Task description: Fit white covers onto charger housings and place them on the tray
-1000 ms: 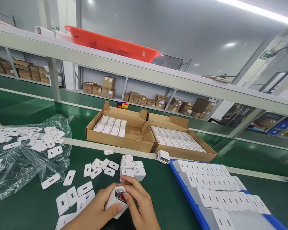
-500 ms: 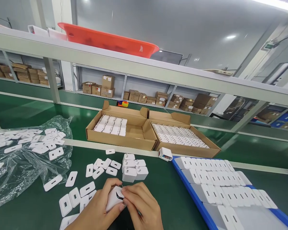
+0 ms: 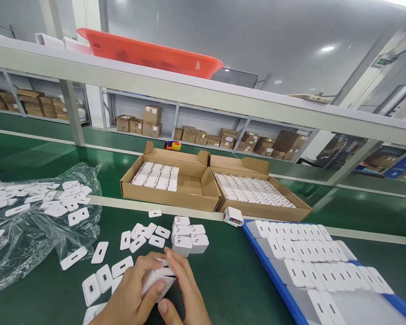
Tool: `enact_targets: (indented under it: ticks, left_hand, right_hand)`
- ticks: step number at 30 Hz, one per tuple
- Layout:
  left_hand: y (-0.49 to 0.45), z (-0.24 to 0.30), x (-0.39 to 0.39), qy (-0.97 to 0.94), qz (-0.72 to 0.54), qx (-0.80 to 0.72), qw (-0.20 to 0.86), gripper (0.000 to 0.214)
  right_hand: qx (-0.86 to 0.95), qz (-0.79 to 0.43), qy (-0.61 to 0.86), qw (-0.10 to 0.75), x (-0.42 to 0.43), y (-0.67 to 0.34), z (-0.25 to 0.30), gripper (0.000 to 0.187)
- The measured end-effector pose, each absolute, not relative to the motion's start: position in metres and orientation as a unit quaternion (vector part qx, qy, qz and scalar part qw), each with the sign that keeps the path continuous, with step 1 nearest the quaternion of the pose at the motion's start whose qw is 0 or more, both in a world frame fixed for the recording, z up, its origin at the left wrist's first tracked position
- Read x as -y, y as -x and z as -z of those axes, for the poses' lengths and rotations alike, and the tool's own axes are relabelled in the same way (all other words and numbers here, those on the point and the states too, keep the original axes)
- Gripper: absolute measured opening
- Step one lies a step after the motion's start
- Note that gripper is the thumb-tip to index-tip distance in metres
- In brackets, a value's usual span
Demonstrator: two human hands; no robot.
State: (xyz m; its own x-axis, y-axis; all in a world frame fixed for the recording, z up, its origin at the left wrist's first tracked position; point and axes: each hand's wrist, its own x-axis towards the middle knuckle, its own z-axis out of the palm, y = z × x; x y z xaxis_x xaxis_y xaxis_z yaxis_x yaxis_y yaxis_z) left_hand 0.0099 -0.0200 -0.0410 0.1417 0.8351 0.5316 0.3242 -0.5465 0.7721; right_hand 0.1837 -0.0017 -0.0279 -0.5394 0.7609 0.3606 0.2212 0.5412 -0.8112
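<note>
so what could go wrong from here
A dark gap shows between the plate and the case, so the plate might seat crooked if pressed like this. The right hand is close to the white blocks, and a slip could knock them. The left hand is beside loose plates and may nudge some away.

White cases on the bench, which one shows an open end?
The lone white case by the far left corner of the blue tray; coloured parts show inside, unlike the grouped white cases.
</note>
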Motion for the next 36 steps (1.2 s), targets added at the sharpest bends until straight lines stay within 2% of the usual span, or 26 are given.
enact_targets:
  ticks: [2, 7, 12, 14, 17, 20, 22, 26, 29, 30, 33, 36]
  left_hand:
    - [-0.01, 0.041, 0.024, -0.71, -0.536, -0.387, 0.242, 0.013]
    - [-0.017, 0.035, 0.032, -0.676, -0.551, -0.391, 0.295, 0.01]
    - [-0.024, 0.025, 0.025, -0.598, -0.563, -0.463, 0.333, 0.045]
    - [-0.022, 0.02, 0.02, -0.579, -0.533, -0.472, 0.396, 0.05]
    - [-0.015, 0.009, 0.015, -0.507, -0.479, -0.446, 0.561, 0.046]
    - [-0.012, -0.001, 0.011, -0.393, -0.481, -0.379, 0.686, 0.045]
    - [-0.011, -0.004, 0.01, -0.343, -0.489, -0.349, 0.722, 0.043]
    - [-0.012, 0.0, 0.01, -0.371, -0.528, -0.377, 0.665, 0.044]
    - [-0.01, 0.005, 0.011, -0.448, -0.539, -0.421, 0.576, 0.042]
    - [-0.01, 0.006, 0.012, -0.471, -0.539, -0.417, 0.56, 0.04]
    - [-0.009, 0.008, 0.012, -0.519, -0.528, -0.368, 0.563, 0.034]
    - [-0.008, 0.008, 0.01, -0.507, -0.528, -0.352, 0.583, 0.037]
  right_hand:
    - [0.77, -0.395, 0.303, 0.399, 0.002, -0.182, 0.026, 0.054]
    - [0.757, -0.39, 0.271, 0.449, 0.0, -0.179, 0.019, 0.033]
    - [0.787, -0.274, 0.272, 0.482, -0.005, -0.182, 0.017, 0.034]
    - [0.814, -0.205, 0.264, 0.475, -0.008, -0.186, 0.015, 0.038]
    - [0.846, -0.146, 0.256, 0.443, -0.012, -0.19, 0.009, 0.041]
    - [0.854, -0.152, 0.259, 0.424, -0.014, -0.191, 0.004, 0.037]
    - [0.845, -0.175, 0.267, 0.428, -0.015, -0.19, 0.002, 0.033]
    - [0.827, -0.235, 0.281, 0.427, -0.015, -0.188, 0.006, 0.028]
    - [0.793, -0.299, 0.31, 0.432, -0.015, -0.185, 0.014, 0.045]
    - [0.78, -0.315, 0.317, 0.438, -0.014, -0.184, 0.016, 0.044]
    - [0.761, -0.348, 0.308, 0.452, -0.013, -0.183, 0.017, 0.028]
    - [0.752, -0.375, 0.301, 0.452, -0.012, -0.183, 0.014, 0.024]
